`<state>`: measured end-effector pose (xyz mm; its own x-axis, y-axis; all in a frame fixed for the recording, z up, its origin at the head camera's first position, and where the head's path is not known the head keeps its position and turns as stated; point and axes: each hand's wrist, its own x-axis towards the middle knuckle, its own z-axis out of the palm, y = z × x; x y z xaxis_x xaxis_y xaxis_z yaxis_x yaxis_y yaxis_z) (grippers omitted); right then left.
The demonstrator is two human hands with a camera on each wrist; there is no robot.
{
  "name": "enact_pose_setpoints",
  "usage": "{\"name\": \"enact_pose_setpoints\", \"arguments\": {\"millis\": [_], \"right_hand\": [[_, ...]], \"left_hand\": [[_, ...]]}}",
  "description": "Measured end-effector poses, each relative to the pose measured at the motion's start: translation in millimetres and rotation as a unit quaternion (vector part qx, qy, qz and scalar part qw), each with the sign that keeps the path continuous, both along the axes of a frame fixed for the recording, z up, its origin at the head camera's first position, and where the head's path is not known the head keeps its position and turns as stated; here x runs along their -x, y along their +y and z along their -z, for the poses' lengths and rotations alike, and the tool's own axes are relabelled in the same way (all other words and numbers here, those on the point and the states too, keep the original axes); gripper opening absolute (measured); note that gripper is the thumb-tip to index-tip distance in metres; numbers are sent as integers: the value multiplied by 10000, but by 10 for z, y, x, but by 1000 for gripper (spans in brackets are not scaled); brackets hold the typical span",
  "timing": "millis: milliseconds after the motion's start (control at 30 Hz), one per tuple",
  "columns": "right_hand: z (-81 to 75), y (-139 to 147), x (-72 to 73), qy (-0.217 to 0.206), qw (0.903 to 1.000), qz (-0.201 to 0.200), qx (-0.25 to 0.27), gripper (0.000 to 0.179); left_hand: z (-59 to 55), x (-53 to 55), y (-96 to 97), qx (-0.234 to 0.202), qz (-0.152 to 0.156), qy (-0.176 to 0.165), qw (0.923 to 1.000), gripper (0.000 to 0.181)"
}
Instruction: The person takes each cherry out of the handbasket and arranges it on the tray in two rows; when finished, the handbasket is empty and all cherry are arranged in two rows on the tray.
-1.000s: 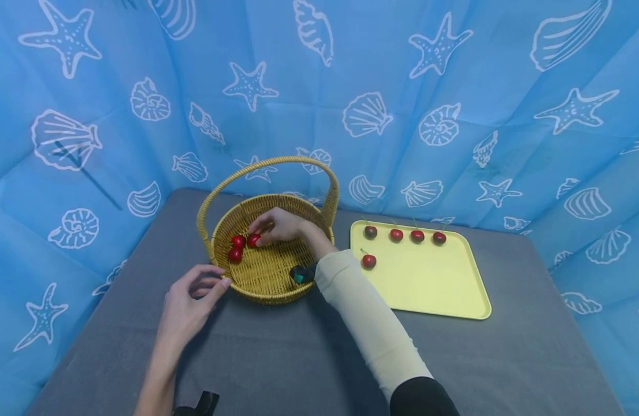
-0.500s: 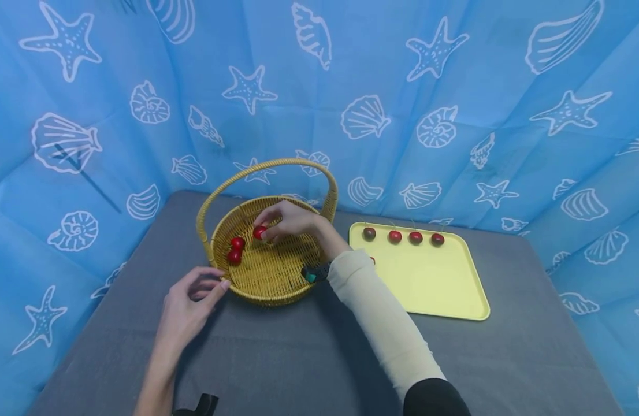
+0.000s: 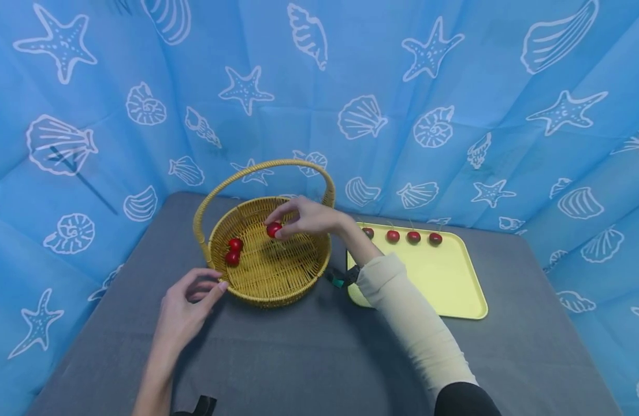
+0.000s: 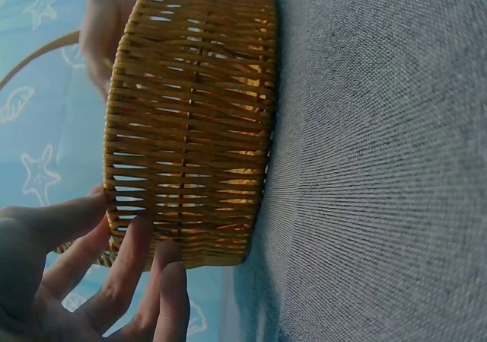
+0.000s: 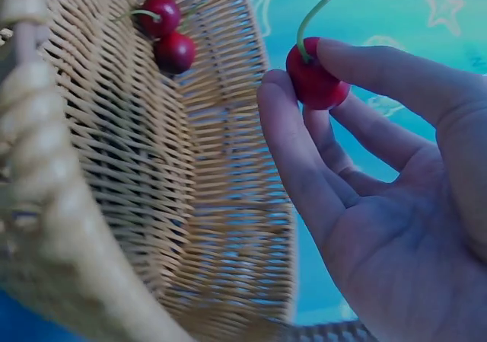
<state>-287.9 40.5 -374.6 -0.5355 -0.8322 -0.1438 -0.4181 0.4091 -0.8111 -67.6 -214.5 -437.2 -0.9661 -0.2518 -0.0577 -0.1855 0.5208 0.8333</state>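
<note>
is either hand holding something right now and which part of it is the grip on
The right hand pinches a red cherry by its round body, the stem free. The left hand only touches the basket rim.

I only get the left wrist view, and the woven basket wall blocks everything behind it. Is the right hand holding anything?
Observer: Yes. The right hand pinches a red cherry with a green stem in a thumb-and-fingertip grip, above the round yellow wicker basket.
Operator: Anything left inside?
Observer: Two red cherries lie together near the basket's left wall.
Operator: What is on the basket's right?
Observer: A pale yellow rectangular tray, with four red cherries visible in a row along its far edge.
</note>
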Motion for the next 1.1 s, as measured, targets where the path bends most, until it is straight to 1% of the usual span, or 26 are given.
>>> {"name": "enact_pose_setpoints", "arguments": {"millis": [133,200,333,467,600,733,833,967,1100], "right_hand": [[-159,144,-53,-185,9996,-79,221,43],[-241,224,-90,-153,9994,-146,286,44],[-396,414,-185,-231,9987,-228,397,43],[-512,638,-269,-306,9988,-158,346,43],[-586,877,-329,-340,9992,29,212,44],[-593,1116,-349,-253,9992,207,212,43],[-571,1302,-350,-215,9986,446,168,41],[-499,1554,-342,-381,9950,922,5,39],[-387,1781,-326,-371,9920,1205,-49,37]], "left_hand": [[3,-3,-11,-34,17,-35,10000,36],[5,-7,-13,-76,17,-53,10000,36],[9,-11,-12,-126,9,-85,9999,37],[10,-14,-6,-129,-2,-81,9999,36],[17,-16,-3,-136,-6,24,9999,36],[23,-20,-8,-152,21,150,9998,35],[22,-17,-12,-154,35,149,9998,36],[18,-10,-12,-110,20,88,9999,36],[15,-5,-8,-11,5,55,10000,36]]}}
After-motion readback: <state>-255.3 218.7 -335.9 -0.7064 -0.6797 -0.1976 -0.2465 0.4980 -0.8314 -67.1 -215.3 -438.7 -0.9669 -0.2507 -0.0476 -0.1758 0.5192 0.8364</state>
